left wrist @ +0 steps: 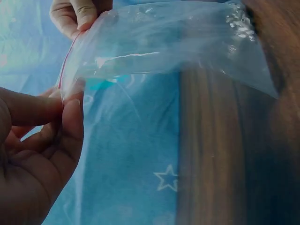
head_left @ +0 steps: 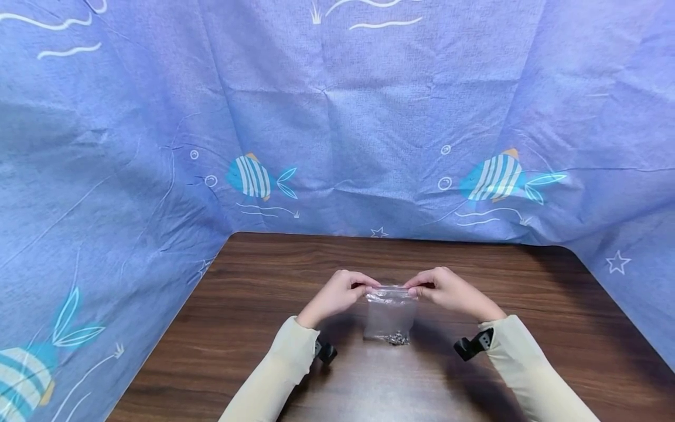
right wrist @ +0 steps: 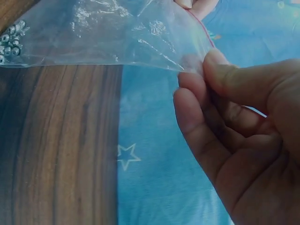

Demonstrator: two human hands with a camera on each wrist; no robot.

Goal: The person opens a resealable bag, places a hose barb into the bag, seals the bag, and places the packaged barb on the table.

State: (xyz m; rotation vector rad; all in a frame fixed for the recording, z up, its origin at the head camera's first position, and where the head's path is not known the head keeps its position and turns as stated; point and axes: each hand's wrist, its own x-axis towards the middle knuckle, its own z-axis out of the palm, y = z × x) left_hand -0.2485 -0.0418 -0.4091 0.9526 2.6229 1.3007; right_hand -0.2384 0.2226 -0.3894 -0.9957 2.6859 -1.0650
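A clear zip-lock bag (head_left: 390,316) hangs upright over the table, its top edge stretched between two hands. The left hand (head_left: 343,292) pinches one top corner between thumb and fingers; the right hand (head_left: 443,290) pinches the other. Along the mouth runs a red line, seen in both wrist views. Small shiny metal pieces (right wrist: 11,40), several of them ring-like with holes, lie gathered in the bottom corner of the bag. In the left wrist view the left hand (left wrist: 42,140) holds the bag (left wrist: 140,42) near its seal. Whether the seal is fastened, I cannot tell.
A dark wood-grain table (head_left: 237,351) spreads under the hands. Blue cloth (head_left: 369,146) printed with fish and stars hangs behind it and at both sides. Black wrist cameras (head_left: 474,344) are strapped below the cream sleeves (head_left: 279,369).
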